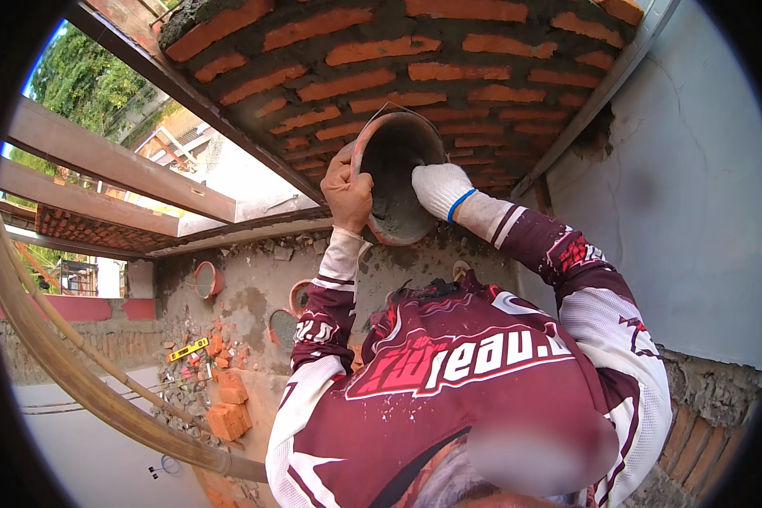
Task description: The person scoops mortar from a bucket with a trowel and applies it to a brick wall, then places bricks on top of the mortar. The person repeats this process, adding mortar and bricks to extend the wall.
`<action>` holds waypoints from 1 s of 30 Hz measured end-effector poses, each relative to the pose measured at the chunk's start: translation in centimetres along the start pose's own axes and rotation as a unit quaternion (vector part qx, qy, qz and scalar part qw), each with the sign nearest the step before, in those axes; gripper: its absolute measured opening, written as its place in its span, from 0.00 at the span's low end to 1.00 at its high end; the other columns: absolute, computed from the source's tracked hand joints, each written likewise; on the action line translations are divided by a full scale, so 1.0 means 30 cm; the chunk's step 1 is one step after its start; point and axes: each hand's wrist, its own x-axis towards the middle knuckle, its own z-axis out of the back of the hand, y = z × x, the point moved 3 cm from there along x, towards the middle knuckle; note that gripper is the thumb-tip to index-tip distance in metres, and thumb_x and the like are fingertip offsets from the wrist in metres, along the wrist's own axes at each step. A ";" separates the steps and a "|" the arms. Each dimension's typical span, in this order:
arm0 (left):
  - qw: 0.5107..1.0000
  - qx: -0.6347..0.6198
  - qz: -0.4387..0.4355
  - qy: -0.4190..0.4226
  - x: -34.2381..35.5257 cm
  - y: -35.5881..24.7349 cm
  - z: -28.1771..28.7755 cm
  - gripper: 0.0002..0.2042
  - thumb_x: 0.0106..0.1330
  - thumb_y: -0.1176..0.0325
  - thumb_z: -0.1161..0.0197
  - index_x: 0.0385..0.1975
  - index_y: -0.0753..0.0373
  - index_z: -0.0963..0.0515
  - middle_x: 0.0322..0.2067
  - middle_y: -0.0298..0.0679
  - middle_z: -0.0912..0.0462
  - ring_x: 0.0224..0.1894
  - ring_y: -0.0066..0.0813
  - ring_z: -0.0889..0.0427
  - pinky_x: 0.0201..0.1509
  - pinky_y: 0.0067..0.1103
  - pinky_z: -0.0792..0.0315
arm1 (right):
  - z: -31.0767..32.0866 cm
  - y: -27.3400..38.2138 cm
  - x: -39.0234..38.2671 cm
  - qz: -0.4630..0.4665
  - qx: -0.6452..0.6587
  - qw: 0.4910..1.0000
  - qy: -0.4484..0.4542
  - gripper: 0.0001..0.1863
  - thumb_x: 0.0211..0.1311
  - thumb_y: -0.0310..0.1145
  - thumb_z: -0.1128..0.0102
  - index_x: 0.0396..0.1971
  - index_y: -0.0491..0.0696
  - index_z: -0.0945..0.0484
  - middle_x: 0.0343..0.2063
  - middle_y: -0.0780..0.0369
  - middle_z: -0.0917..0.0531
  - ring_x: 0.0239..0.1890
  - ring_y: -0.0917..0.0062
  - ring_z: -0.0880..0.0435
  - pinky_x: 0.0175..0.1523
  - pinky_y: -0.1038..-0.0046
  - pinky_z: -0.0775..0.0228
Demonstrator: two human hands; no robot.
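A round bucket with a pale orange rim and wire handle is tilted up against mortared brickwork, grey wet material inside it. My bare left hand is closed on the bucket's left rim. My right hand, in a white knit glove with a blue cuff, is at the bucket's right side with its fingers curled in over the inside; what they hold, if anything, is too dark and small to name.
Red brickwork spans between steel beams. A blue-grey wall stands right. Below lie more buckets, a yellow spirit level, loose bricks and rubble. Curved yellowish poles cross the lower left.
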 end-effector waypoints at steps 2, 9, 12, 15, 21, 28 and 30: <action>1.000 -0.021 -0.004 -0.020 0.004 0.000 -0.003 0.05 0.50 0.80 0.41 0.21 0.73 0.19 0.45 0.46 0.14 0.46 0.33 0.17 0.48 0.24 0.25 | -0.028 0.002 -0.010 0.049 -0.030 0.996 0.066 0.13 0.65 0.29 0.47 0.40 0.41 0.14 0.35 0.47 0.11 0.39 0.53 0.09 0.44 0.54 0.17; 0.998 0.045 -0.022 0.040 -0.052 -0.034 -0.028 0.04 0.50 0.79 0.41 0.19 0.74 0.23 0.42 0.47 0.12 0.42 0.33 0.16 0.47 0.24 0.25 | -0.030 -0.054 0.022 -0.024 -0.070 0.997 0.005 0.11 0.62 0.33 0.38 0.35 0.42 0.12 0.34 0.49 0.10 0.35 0.57 0.08 0.37 0.56 0.16; 0.993 0.023 -0.094 0.060 -0.075 -0.088 -0.070 0.04 0.48 0.79 0.42 0.16 0.72 0.29 0.41 0.47 0.12 0.39 0.33 0.17 0.43 0.25 0.26 | -0.110 -0.051 -0.020 0.044 -0.023 0.981 0.188 0.12 0.59 0.29 0.40 0.38 0.43 0.12 0.39 0.47 0.11 0.44 0.54 0.09 0.44 0.56 0.17; 0.996 0.004 -0.058 0.070 -0.067 -0.106 -0.047 0.04 0.48 0.79 0.42 0.16 0.72 0.28 0.41 0.47 0.12 0.39 0.32 0.18 0.43 0.24 0.27 | -0.174 -0.043 -0.092 -0.023 0.262 0.921 0.286 0.16 0.58 0.37 0.36 0.37 0.39 0.18 0.28 0.52 0.14 0.29 0.64 0.13 0.36 0.60 0.21; 1.000 -0.008 0.007 0.005 -0.054 -0.049 0.087 0.04 0.49 0.80 0.41 0.17 0.74 0.27 0.43 0.48 0.14 0.43 0.31 0.19 0.47 0.25 0.28 | -0.100 0.020 -0.131 0.054 0.258 0.950 0.167 0.14 0.64 0.39 0.39 0.36 0.42 0.21 0.29 0.55 0.16 0.30 0.65 0.14 0.35 0.61 0.22; 0.995 0.046 -0.068 -0.054 -0.070 -0.047 0.009 0.03 0.50 0.81 0.42 0.18 0.74 0.26 0.43 0.49 0.13 0.41 0.34 0.17 0.46 0.26 0.26 | 0.064 -0.041 -0.089 0.057 -0.134 0.987 -0.067 0.12 0.63 0.32 0.39 0.45 0.46 0.16 0.39 0.56 0.13 0.41 0.61 0.10 0.42 0.60 0.19; 0.994 0.055 -0.077 -0.046 -0.071 -0.067 -0.031 0.03 0.50 0.81 0.42 0.18 0.74 0.26 0.42 0.49 0.13 0.39 0.35 0.16 0.45 0.26 0.25 | 0.057 -0.084 -0.041 -0.009 -0.097 0.992 -0.077 0.10 0.63 0.32 0.39 0.40 0.47 0.13 0.37 0.55 0.11 0.39 0.61 0.09 0.39 0.60 0.17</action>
